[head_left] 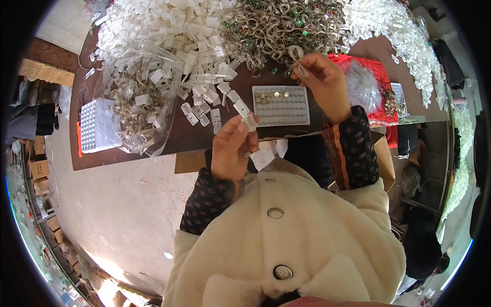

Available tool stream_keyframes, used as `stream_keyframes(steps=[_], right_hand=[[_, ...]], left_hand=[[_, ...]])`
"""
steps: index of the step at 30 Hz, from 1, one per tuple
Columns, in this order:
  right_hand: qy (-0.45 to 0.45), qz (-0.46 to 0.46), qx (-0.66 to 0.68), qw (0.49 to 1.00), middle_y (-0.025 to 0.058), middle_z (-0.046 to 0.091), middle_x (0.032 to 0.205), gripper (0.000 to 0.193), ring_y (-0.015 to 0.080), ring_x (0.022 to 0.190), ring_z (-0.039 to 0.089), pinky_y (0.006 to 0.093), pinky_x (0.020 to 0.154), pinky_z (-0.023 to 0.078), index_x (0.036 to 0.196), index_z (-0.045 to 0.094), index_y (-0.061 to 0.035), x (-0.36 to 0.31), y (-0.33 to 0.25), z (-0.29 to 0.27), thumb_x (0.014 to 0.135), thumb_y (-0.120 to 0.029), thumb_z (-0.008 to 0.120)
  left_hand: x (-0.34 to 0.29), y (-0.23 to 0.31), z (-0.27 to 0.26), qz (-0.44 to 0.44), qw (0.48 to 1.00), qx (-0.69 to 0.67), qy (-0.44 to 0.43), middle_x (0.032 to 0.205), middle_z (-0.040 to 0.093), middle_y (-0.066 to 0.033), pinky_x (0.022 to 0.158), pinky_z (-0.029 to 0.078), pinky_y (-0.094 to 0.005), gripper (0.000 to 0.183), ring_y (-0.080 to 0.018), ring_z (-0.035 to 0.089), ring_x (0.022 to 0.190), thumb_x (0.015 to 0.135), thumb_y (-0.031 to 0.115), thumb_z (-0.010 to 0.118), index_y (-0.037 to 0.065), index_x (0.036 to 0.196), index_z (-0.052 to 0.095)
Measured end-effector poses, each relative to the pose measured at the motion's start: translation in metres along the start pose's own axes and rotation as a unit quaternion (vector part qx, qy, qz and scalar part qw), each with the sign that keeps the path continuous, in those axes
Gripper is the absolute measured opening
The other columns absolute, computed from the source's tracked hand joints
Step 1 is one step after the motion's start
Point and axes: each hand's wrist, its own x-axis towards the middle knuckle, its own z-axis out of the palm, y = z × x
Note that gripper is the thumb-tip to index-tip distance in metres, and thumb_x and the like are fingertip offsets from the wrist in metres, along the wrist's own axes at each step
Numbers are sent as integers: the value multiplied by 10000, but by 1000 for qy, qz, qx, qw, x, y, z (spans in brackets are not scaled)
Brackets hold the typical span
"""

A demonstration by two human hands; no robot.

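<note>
My left hand (232, 148) is closed on a small white plastic case (249, 121) at the table's near edge. Farther right, my right hand (325, 84) pinches a looped bundle of thin wire (295, 53) beside the wire heap. Between the hands lies a grey moulded tray (282, 122); small round metal discs (276, 94), like button cells, sit in its far rows. Loose white cases (202, 110) are scattered left of the tray. Behind my right hand is a big heap of coiled wires with green bits (286, 30).
A large pile of white plastic pieces (158, 30) covers the far left. A clear bag of wires (140, 107) and stacked white trays (98, 125) lie at the left. On the right are a red bag with clear strands (360, 84) and another white heap (394, 38).
</note>
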Motion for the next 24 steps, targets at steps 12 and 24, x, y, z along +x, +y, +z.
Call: stream_keyframes(steps=[12,24], right_hand=[[-39,71,299,951,90,639,1058,227,158,942,646,295,811,537,1133,577,-4,-65,-30,55,917,11,648],[-147,-50,-143,978,97,680,909,130,162,809,657,286,725,522,987,673,2,-59,-60,28,862,35,673]], left_hand=[[-15,2,17,93,991,95,-20,871,639,-50,500,382,-188,307,-65,526,638,920,155,702,16,1185,632],[-22,8,10,112,971,194,-85,1151,634,-133,550,464,-196,258,-66,534,648,890,-39,654,10,1144,648]])
